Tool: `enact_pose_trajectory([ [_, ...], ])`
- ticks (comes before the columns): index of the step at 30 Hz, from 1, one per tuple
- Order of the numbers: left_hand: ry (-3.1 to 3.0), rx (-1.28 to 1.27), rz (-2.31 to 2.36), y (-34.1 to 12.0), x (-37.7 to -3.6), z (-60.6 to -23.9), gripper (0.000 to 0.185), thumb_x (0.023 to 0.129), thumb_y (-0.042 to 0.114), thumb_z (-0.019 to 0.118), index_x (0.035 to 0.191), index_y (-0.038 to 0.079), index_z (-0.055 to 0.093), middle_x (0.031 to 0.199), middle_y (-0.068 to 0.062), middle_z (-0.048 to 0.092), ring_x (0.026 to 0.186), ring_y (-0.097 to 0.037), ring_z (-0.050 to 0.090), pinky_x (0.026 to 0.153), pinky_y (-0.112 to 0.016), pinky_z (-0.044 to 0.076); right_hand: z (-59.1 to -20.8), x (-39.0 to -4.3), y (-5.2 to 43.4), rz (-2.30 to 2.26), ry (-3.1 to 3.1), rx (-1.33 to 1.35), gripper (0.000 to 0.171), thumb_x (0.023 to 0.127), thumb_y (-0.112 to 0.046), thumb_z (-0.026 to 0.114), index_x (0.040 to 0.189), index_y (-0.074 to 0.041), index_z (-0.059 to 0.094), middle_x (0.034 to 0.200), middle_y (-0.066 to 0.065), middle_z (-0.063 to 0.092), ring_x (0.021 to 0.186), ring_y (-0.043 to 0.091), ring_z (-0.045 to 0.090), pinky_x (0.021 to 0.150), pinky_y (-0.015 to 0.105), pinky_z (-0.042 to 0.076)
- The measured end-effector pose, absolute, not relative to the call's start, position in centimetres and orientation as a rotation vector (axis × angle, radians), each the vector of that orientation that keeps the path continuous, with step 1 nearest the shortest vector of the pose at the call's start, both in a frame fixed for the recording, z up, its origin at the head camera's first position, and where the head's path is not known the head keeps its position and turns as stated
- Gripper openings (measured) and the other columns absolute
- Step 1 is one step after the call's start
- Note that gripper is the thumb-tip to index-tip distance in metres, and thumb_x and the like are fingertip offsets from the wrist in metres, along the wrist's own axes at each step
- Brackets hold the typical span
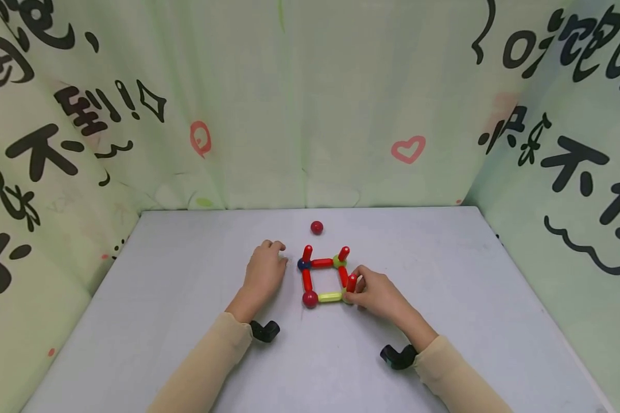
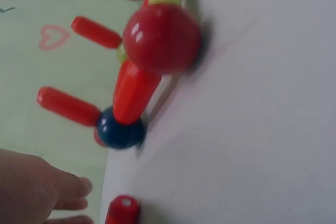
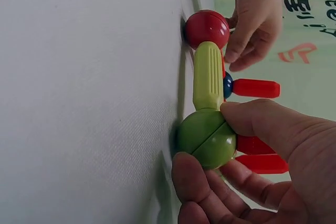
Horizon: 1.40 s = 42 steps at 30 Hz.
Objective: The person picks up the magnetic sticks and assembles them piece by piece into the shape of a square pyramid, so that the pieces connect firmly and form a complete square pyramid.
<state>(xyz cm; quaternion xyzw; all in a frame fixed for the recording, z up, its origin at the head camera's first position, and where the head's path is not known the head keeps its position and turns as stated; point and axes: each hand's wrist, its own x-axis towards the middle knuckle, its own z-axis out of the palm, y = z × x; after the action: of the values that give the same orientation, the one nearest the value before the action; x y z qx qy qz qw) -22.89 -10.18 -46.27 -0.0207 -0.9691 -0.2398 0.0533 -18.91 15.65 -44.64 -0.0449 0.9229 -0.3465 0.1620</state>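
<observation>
From the head camera I see my left hand (image 1: 264, 271) resting palm-down on the pale grey tabletop (image 1: 444, 275), fingers loosely curled and holding nothing, just beside the left edge of a square frame of plastic rods and balls (image 1: 326, 278). My right hand (image 1: 376, 293) is at the frame's near right corner, thumb and fingers pinching the green plastic ball (image 1: 347, 296) there, with a short red plastic rod (image 1: 351, 282) standing up from it. The frame lies flat near the table's middle: a dark blue ball (image 1: 303, 264) at the far left corner, a large red ball (image 1: 310, 299) at the near left, a yellow-green rod (image 1: 330, 296) along the near side. A loose red ball (image 1: 317, 228) sits apart, farther back, near the green printed curtain (image 1: 310, 103).

In the left wrist view, the large red ball (image 2: 163, 38) fills the centre, blurred, joined by a red rod (image 2: 134, 92) to the dark blue ball (image 2: 119, 128). My left hand (image 2: 37, 190) shows only at the lower corner, fingers relaxed and apart from the frame; I think nothing is in it.

The right wrist view is clearest: my right hand (image 3: 252, 166) has its thumb and a fingertip closed around the green plastic ball (image 3: 206, 139), which touches the tabletop (image 3: 89, 98). The yellow-green rod (image 3: 208, 75) runs from it to the large red ball (image 3: 206, 28).
</observation>
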Motion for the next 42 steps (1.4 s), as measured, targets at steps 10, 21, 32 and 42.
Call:
enact_pose_trajectory([
  [10, -3.159, 0.102, -0.484, -11.6, -22.8, -46.6, 0.049, 0.099, 0.048, 0.066, 0.112, 0.001, 0.061, 0.088, -0.013, 0.058, 0.079, -0.029, 0.059, 0.070, -0.039, 0.051, -44.8, -18.9, 15.2, -1.014, 2.643, -0.155, 0.056, 0.089, -0.023, 0.082, 0.136, -0.005, 0.057, 0.086, 0.004, 0.066, 0.067, 0.014, 0.063, 0.065, 0.029, 0.050],
  [21, -3.063, -0.055, -0.952, -10.4, -21.7, -47.0, 0.037, 0.097, 0.016, 0.071, 0.131, 0.010, 0.058, 0.114, -0.015, 0.062, 0.094, -0.026, 0.062, 0.084, -0.041, 0.060, -45.0, -19.1, 15.1, -1.023, 2.639, -0.136, 0.057, 0.090, -0.024, 0.081, 0.137, -0.005, 0.057, 0.084, 0.004, 0.067, 0.067, 0.015, 0.063, 0.065, 0.028, 0.050],
  [32, -2.916, -0.266, -1.247, -9.7, -19.7, -45.9, 0.036, 0.090, 0.008, 0.079, 0.120, 0.012, 0.059, 0.108, -0.004, 0.062, 0.087, -0.016, 0.058, 0.076, -0.029, 0.056, -44.9, -19.3, 15.1, -1.027, 2.628, -0.124, 0.057, 0.090, -0.024, 0.081, 0.138, -0.006, 0.056, 0.085, 0.004, 0.067, 0.066, 0.015, 0.065, 0.067, 0.029, 0.051],
  [42, -2.790, -0.586, -1.309, -8.9, -18.4, -45.7, 0.033, 0.088, 0.002, 0.080, 0.114, 0.009, 0.061, 0.108, -0.004, 0.064, 0.090, -0.014, 0.064, 0.082, -0.028, 0.059, -45.1, -19.2, 15.0, -1.033, 2.620, -0.109, 0.057, 0.090, -0.026, 0.081, 0.137, -0.007, 0.056, 0.084, 0.003, 0.067, 0.064, 0.014, 0.066, 0.066, 0.030, 0.052],
])
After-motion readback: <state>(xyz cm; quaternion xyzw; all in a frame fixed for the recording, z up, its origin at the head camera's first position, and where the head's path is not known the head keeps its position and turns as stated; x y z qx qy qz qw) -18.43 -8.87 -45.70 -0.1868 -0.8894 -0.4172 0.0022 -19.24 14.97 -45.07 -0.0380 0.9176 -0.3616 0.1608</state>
